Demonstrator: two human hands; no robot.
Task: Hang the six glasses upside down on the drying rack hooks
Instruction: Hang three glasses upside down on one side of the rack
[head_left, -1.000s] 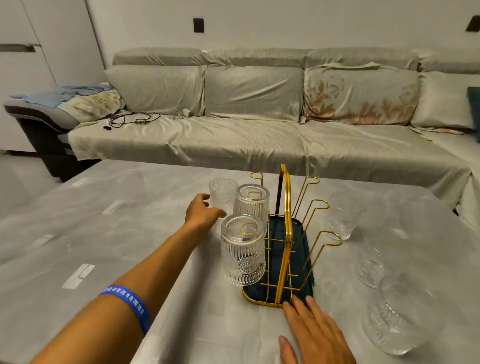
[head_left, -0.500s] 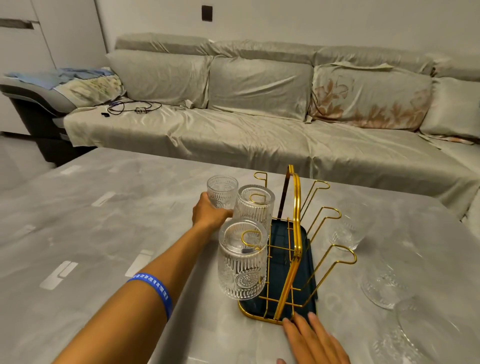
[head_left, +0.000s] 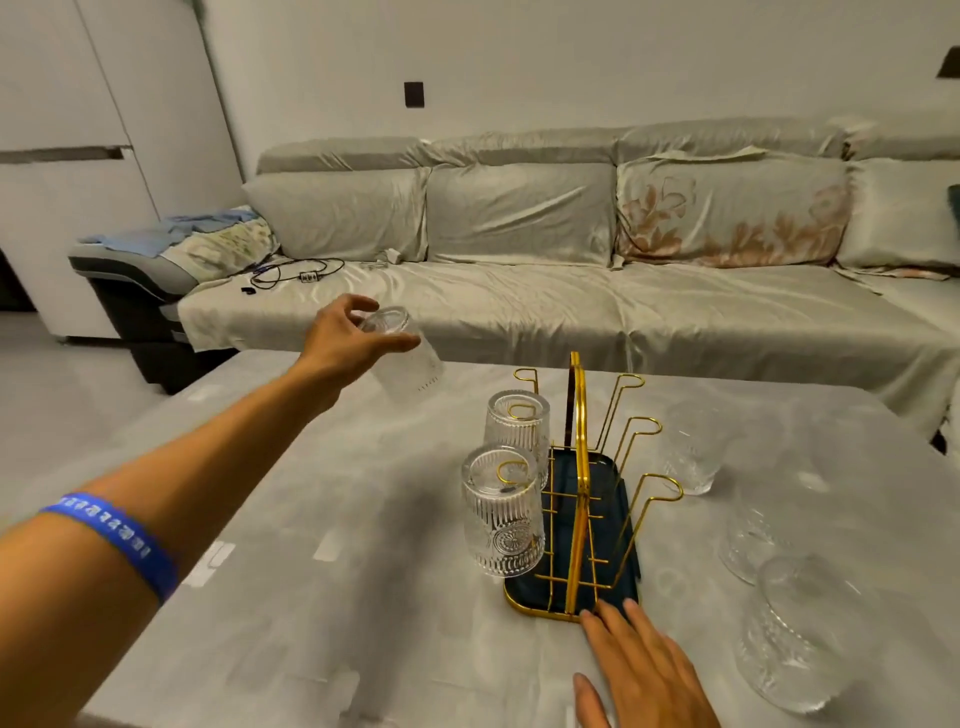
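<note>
A gold wire drying rack (head_left: 577, 457) with a dark tray stands on the grey table (head_left: 322, 519). Two ribbed glasses hang upside down on its left hooks, a near one (head_left: 501, 512) and a farther one (head_left: 517, 428). My left hand (head_left: 345, 340) holds a third glass (head_left: 405, 353) in the air, tilted with its base up, left of and beyond the rack. My right hand (head_left: 641, 670) rests flat on the table, fingertips touching the tray's near edge. Three more glasses stand on the table to the right: one far (head_left: 693, 452), one middle (head_left: 753, 540), one near (head_left: 795, 631).
The rack's far-left hook (head_left: 525, 375) and its three right-side hooks (head_left: 660, 488) carry nothing. A long sofa (head_left: 571, 291) with cushions runs behind the table; cables lie on its left seat. White cabinets stand at the far left.
My left hand has lifted the glass off the table from beside the rack and turned it over in the air. The right hand has stayed at the tray's edge. The camera has tilted up.
</note>
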